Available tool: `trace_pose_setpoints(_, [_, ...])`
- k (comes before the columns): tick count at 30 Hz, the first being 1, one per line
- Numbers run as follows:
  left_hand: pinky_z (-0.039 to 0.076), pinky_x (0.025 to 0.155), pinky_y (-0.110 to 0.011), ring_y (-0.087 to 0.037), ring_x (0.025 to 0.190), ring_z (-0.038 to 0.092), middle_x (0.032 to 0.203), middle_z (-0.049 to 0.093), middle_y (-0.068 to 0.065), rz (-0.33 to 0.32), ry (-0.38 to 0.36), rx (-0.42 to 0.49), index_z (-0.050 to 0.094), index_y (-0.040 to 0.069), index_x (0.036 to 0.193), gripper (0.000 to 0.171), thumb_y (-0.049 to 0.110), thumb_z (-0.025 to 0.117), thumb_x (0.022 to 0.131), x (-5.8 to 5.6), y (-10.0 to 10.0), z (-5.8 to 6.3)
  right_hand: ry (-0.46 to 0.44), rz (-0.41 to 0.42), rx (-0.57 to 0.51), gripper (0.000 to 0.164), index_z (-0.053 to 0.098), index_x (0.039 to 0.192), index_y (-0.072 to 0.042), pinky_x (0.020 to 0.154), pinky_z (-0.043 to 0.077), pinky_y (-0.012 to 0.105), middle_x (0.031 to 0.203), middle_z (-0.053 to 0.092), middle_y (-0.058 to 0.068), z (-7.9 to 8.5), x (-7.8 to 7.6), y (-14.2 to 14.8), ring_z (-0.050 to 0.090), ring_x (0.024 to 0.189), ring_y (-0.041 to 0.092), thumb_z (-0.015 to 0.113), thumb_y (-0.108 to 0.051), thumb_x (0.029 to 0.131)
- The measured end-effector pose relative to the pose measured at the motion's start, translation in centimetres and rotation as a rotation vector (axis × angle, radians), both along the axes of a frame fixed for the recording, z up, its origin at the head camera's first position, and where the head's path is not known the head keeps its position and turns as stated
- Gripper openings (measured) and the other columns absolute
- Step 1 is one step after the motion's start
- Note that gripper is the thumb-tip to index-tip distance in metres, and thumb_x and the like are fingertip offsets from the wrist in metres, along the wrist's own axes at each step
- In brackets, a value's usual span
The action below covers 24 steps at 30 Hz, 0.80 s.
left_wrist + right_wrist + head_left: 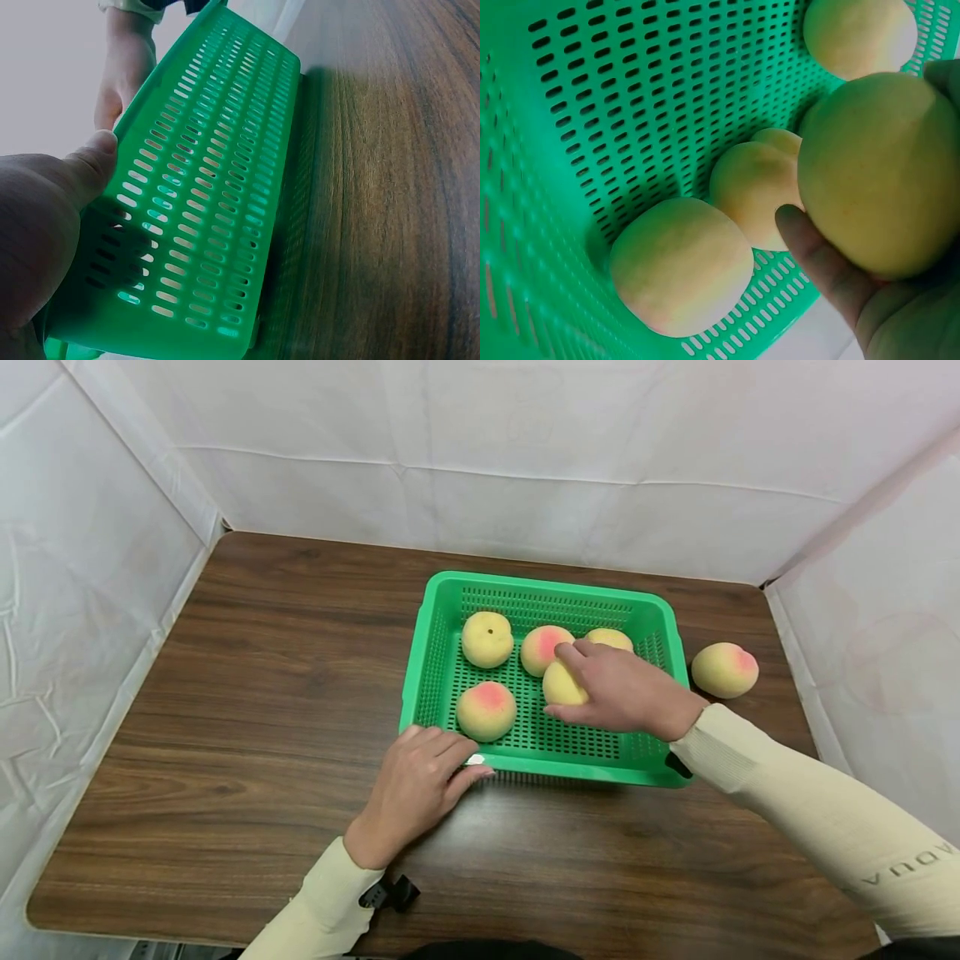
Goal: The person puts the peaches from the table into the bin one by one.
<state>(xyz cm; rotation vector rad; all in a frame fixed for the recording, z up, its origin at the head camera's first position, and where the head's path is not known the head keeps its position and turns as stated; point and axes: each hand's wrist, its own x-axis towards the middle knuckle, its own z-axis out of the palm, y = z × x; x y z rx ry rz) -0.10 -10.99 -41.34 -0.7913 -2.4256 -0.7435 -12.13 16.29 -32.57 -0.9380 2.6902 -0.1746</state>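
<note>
Inside a green plastic basket (555,773), my right hand (618,689) grips a yellow peach (562,685), fingers over its top and thumb at its near side. The right wrist view shows this held peach (877,172) large in the grasp. My left hand (420,785) holds the basket's near left corner by the rim, its thumb (96,154) along the outer front wall. Around the held peach lie a pink-tipped peach (546,647), another peach (609,638) partly behind the right hand, a peach (487,640) at back left, and one (487,712) at front left.
One more peach (724,670) lies on the brown wooden table (247,718), just right of the basket. White sheeting (517,510) walls off the table's back and sides.
</note>
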Motion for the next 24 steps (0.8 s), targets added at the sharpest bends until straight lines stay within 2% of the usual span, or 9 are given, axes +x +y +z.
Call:
trace_pose_setpoints(7, [0.045,0.069,-0.031,-0.015,0.076,0.067,0.082,0.072,0.004,0.004,-0.005,-0.002,0.073,0.014,0.091,0.028,0.041,0.077,0.088,0.0,0.0,0.1,-0.004,0.1,-0.008,0.061,0.053,0.124,-0.008,0.062,0.044,0.029,0.091,0.051,0.003,-0.9,-0.4,-0.4,0.051,0.073,0.017,0.077,-0.051,0.09])
trace_pose_setpoints(18, [0.045,0.07,-0.031,-0.015,0.077,0.067,0.082,0.072,0.004,0.006,-0.021,-0.011,0.074,0.014,0.092,0.028,0.042,0.075,0.091,0.1,0.0,0.2,-0.044,0.157,0.031,0.063,0.053,0.128,-0.009,0.071,0.047,0.031,0.099,0.055,0.001,-1.9,-0.8,-1.0,0.054,0.08,0.016,0.077,-0.053,0.09])
trace_pose_setpoints(24, [0.045,0.069,-0.031,-0.015,0.076,0.067,0.082,0.071,0.004,0.005,-0.011,-0.008,0.074,0.014,0.091,0.028,0.042,0.077,0.089,0.1,0.0,0.1,-0.051,0.185,0.045,0.058,0.052,0.118,-0.012,0.072,0.046,0.03,0.095,0.052,0.0,-2.5,-1.0,-1.2,0.052,0.079,0.015,0.078,-0.054,0.088])
